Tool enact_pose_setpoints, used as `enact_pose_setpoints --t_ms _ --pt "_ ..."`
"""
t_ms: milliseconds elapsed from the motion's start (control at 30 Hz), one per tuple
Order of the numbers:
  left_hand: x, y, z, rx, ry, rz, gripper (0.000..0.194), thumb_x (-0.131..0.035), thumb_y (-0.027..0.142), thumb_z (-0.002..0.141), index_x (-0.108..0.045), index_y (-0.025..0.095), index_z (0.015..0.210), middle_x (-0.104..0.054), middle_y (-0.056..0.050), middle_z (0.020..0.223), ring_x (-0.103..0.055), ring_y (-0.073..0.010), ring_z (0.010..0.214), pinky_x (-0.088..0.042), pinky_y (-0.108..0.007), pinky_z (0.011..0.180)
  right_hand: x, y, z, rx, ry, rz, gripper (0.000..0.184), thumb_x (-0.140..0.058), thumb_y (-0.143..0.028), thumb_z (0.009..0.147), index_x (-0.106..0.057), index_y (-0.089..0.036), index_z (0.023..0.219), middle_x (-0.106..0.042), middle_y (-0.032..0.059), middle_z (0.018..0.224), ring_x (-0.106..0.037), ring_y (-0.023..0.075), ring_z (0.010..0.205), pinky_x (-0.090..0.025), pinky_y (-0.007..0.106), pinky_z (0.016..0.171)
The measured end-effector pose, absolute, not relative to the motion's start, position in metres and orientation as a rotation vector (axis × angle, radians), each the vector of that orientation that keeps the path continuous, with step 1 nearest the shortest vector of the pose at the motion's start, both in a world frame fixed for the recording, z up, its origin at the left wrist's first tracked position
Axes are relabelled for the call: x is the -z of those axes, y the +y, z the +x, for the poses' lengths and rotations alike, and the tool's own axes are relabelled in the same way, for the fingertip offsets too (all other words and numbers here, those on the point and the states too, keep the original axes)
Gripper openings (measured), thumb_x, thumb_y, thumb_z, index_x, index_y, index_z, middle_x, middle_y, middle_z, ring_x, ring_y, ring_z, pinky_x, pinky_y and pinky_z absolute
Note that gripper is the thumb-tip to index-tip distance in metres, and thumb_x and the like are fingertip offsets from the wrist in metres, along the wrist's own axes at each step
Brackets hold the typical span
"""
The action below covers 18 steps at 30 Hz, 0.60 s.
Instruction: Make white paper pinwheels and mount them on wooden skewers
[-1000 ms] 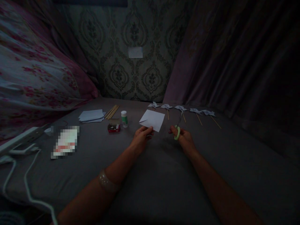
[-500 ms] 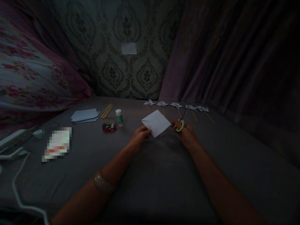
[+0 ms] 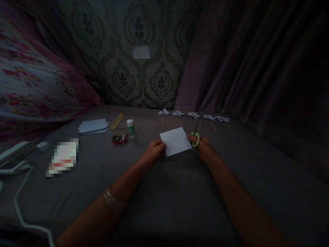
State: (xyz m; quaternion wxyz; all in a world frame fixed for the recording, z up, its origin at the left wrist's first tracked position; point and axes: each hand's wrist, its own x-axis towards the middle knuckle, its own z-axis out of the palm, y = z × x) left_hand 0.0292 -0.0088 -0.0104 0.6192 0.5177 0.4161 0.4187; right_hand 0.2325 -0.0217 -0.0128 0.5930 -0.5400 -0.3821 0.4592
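My left hand [image 3: 153, 151] pinches the left edge of a white square paper sheet [image 3: 175, 141], held just above a grey bedsheet [image 3: 164, 192]. On the sheet's right side, my right hand [image 3: 203, 145] grips green-handled scissors [image 3: 196, 135] with the blades pointing away from me, and its thumb touches the paper's right edge. A clear bangle sits on my left forearm.
A row of paper pinwheels on sticks [image 3: 193, 116] lies beyond the hands. Further left are a glue bottle [image 3: 130, 128], a small red box [image 3: 119, 138], wooden sticks [image 3: 117, 120] and a paper stack [image 3: 93, 126]. A white cable [image 3: 19, 202] and power strip lie far left.
The paper has turned from a diamond tilt to nearly square between the hands. My right hand with the scissors has come in to touch its right edge.
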Motion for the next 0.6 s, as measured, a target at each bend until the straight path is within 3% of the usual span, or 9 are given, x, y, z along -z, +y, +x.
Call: enact_pose_setpoints --t_ms 233,367,600 --pt "0.0141 -0.0062 0.026 -0.975 1.023 1.339 0.016 -0.052 0.018 0.063 -0.067 0.014 0.069 -0.061 -0.003 0.062 -0.055 -0.0161 0.063 -0.037 -0.024 0.055 0.011 -0.0229 0.2328 -1.028 -0.942 -1.307 0.028 -0.078 -0.035 0.05 -0.067 -0.016 0.068 -0.064 -0.0002 0.065 -0.055 0.0122 0.058 -0.041 0.025 0.058" --pt "0.013 -0.0058 0.0236 -1.091 1.122 1.322 0.01 -0.059 0.021 0.062 -0.065 0.014 0.066 -0.061 -0.002 0.061 -0.053 -0.015 0.06 -0.037 -0.024 0.055 0.0102 -0.0236 0.2316 -1.003 -1.006 -1.332 0.027 -0.078 -0.034 0.051 -0.068 -0.016 0.069 -0.065 0.0007 0.067 -0.056 0.0127 0.06 -0.041 0.025 0.059" --pt "0.0111 -0.003 0.0224 -1.261 1.134 1.123 0.018 -0.071 0.025 0.058 -0.067 0.013 0.071 -0.061 -0.002 0.064 -0.052 -0.0126 0.06 -0.037 -0.024 0.057 0.0045 -0.0286 0.2236 -0.999 -1.052 -1.354 0.028 -0.078 -0.034 0.048 -0.066 -0.015 0.064 -0.064 0.0014 0.063 -0.055 0.0129 0.059 -0.04 0.026 0.059"
